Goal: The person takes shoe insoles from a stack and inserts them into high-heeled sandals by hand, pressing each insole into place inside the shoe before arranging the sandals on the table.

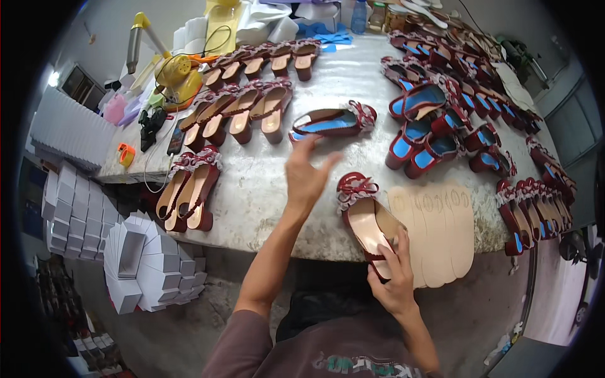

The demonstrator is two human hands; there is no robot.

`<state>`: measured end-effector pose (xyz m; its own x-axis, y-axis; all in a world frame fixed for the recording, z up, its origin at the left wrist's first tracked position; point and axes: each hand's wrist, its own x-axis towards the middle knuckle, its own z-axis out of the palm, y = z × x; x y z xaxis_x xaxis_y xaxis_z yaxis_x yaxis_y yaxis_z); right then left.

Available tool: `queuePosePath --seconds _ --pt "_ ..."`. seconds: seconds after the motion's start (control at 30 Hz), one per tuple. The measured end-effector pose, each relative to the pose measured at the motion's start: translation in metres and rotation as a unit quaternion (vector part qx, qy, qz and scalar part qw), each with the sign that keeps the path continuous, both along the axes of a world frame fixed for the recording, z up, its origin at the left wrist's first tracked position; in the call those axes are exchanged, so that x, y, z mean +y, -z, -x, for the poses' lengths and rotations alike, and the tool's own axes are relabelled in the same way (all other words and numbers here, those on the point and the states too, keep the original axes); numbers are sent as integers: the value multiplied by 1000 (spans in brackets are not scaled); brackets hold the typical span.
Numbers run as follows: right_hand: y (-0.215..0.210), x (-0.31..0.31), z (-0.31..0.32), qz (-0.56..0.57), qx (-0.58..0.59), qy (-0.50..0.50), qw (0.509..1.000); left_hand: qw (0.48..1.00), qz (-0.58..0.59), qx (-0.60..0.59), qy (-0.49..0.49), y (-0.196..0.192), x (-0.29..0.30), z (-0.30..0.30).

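Note:
My right hand [394, 277] grips the heel end of a dark red sandal [365, 217] with a beige insole, resting on the near edge of the grey table [265, 189]. My left hand [307, 173] is raised over the table with fingers spread, holding nothing. Just beyond its fingertips lies another dark red sandal [334, 121] with a blue lining, on its side. A fanned stack of beige insoles [441, 227] lies right of the held sandal.
Rows of finished red sandals with beige insoles [242, 110] fill the left and back. Sandals with blue linings [441, 126] crowd the right side. A yellow tool [173, 69] stands at the back left. White folded boxes [145, 258] pile up below the table's left.

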<state>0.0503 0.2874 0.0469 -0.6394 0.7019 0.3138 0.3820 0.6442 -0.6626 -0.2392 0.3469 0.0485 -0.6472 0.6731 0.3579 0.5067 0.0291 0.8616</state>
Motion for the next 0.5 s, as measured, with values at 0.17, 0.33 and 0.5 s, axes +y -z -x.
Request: queuePosePath --seconds 0.17,0.33,0.5 --pt "-8 7 2 -27 -89 -46 995 981 -5 116 -157 63 27 42" --pt "-24 -4 13 -37 -102 1 994 994 47 51 -87 42 -5 56" --pt "-7 26 11 17 -57 -4 998 997 20 24 -69 44 -124 64"
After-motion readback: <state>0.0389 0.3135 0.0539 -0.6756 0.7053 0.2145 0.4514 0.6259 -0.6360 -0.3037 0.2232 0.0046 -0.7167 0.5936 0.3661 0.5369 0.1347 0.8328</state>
